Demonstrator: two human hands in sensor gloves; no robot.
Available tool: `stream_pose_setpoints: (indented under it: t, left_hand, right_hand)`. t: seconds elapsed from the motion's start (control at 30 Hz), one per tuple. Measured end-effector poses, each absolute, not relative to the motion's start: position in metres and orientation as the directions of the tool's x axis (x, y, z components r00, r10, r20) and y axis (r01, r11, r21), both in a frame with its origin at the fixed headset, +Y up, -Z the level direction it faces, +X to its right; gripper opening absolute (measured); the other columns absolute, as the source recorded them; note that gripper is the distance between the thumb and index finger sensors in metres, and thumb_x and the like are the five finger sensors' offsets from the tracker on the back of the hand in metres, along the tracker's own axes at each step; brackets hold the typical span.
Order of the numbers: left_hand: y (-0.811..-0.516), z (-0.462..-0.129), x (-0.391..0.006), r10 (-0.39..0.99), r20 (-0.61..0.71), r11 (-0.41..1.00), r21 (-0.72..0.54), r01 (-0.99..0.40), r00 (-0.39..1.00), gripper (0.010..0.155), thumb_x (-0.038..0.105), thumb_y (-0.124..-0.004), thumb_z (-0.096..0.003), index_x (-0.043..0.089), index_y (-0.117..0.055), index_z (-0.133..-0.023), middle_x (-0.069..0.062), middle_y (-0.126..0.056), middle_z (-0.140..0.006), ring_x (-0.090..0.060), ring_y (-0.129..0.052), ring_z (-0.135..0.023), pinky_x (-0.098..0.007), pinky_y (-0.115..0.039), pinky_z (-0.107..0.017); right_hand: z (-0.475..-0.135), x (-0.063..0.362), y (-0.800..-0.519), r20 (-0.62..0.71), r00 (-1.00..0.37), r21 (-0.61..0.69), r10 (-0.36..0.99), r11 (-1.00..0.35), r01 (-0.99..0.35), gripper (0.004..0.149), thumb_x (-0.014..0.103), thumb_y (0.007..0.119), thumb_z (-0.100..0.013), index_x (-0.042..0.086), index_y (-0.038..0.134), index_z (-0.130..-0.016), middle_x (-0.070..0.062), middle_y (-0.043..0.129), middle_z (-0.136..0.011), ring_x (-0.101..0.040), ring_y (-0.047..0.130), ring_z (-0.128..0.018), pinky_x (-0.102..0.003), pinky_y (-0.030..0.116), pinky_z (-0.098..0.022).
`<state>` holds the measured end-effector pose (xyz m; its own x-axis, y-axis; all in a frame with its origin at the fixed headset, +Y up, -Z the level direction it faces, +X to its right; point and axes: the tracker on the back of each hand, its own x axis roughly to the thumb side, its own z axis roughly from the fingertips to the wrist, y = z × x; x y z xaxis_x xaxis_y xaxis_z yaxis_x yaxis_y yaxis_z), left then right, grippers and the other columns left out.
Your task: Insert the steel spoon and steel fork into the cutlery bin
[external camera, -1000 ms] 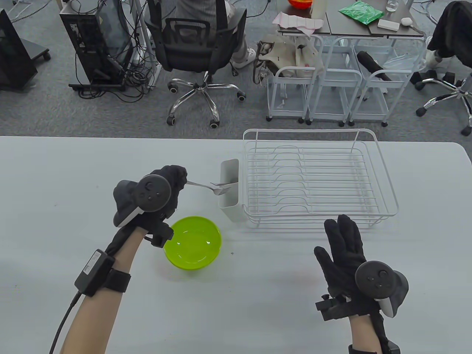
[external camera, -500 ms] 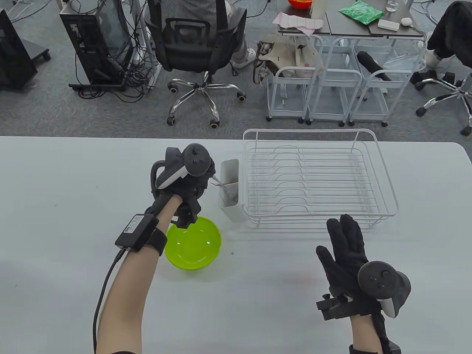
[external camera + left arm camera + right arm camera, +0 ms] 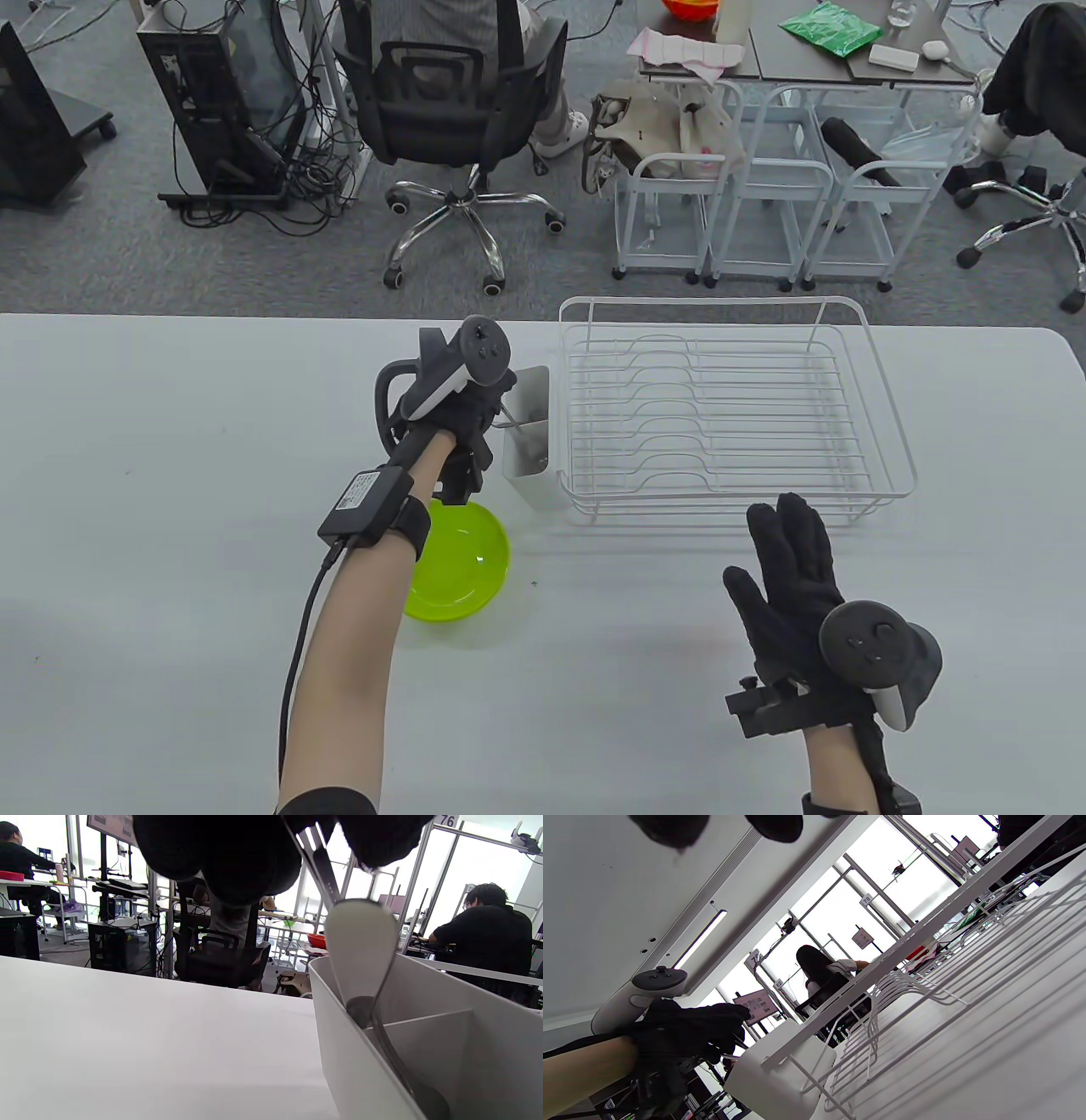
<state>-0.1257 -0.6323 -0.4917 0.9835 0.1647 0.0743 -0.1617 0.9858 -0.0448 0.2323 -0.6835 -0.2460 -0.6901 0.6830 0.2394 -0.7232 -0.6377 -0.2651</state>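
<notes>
My left hand (image 3: 488,403) is above the left side of the white cutlery bin (image 3: 533,475) and grips the handles of the steel spoon and steel fork (image 3: 509,418) together, ends pointing down. In the left wrist view my fingers (image 3: 220,857) hold the handles at the top. The spoon bowl (image 3: 360,942) sits half below the bin's rim (image 3: 339,1018), and a thin steel edge (image 3: 390,1052) runs deeper inside. My right hand (image 3: 789,560) lies open and empty on the table, fingers spread, in front of the rack.
A white wire dish rack (image 3: 882,399) stands right of the bin, touching it. A lime green bowl (image 3: 467,569) sits under my left forearm. The table's far edge is just behind the rack. My left hand also shows in the right wrist view (image 3: 691,1031).
My left hand moved right and away to the bin and tipped the spoon and fork from level to pointing down into it. My right hand has stayed put.
</notes>
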Motion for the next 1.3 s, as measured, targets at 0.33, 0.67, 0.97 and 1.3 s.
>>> stream_pose_setpoints:
  t: [0.33,0.67,0.97,1.3]
  left_hand:
    - [-0.606,-0.442,-0.175,0.2,0.135,0.972,0.095,-0.213,0.971,0.068,0.053,-0.051,-0.0554,0.032,-0.037,-0.119,-0.008,-0.043,-0.13,-0.035,-0.063,-0.113,-0.057,-0.067,-0.074]
    - [-0.624,-0.351,-0.23,0.119,0.19,0.961,0.223,-0.161,0.975,0.067,0.055,-0.05,-0.0551,0.036,-0.037,-0.118,-0.005,-0.036,-0.131,-0.034,-0.044,-0.121,-0.062,-0.055,-0.08]
    - [-0.666,-0.293,-0.247,0.229,0.227,0.925,0.252,-0.285,0.946,0.068,0.055,-0.05,-0.0549,0.035,-0.038,-0.118,-0.006,-0.036,-0.131,-0.035,-0.04,-0.12,-0.063,-0.05,-0.081]
    - [-0.694,-0.276,-0.257,0.19,0.213,0.936,0.254,-0.242,0.959,0.068,0.056,-0.051,-0.0546,0.035,-0.039,-0.118,-0.006,-0.037,-0.13,-0.035,-0.04,-0.12,-0.063,-0.049,-0.081]
  right_hand:
    - [-0.247,0.228,-0.686,0.233,-0.731,-0.282,0.641,-0.675,-0.682,0.071,0.052,0.064,-0.051,0.022,0.048,-0.113,-0.008,0.028,-0.119,-0.037,0.016,-0.11,-0.06,0.021,-0.073]
    - [-0.248,0.218,-0.689,0.243,-0.771,-0.277,0.588,-0.72,-0.637,0.071,0.052,0.064,-0.05,0.023,0.046,-0.113,-0.006,0.025,-0.118,-0.035,0.014,-0.11,-0.059,0.022,-0.074]
    - [-0.25,0.213,-0.696,0.223,-0.821,-0.286,0.525,-0.77,-0.57,0.071,0.051,0.064,-0.05,0.023,0.045,-0.112,-0.006,0.024,-0.118,-0.035,0.014,-0.11,-0.057,0.022,-0.074]
    - [-0.252,0.214,-0.702,0.189,-0.853,-0.294,0.486,-0.801,-0.522,0.07,0.051,0.064,-0.05,0.023,0.046,-0.112,-0.006,0.025,-0.118,-0.035,0.015,-0.11,-0.059,0.021,-0.074]
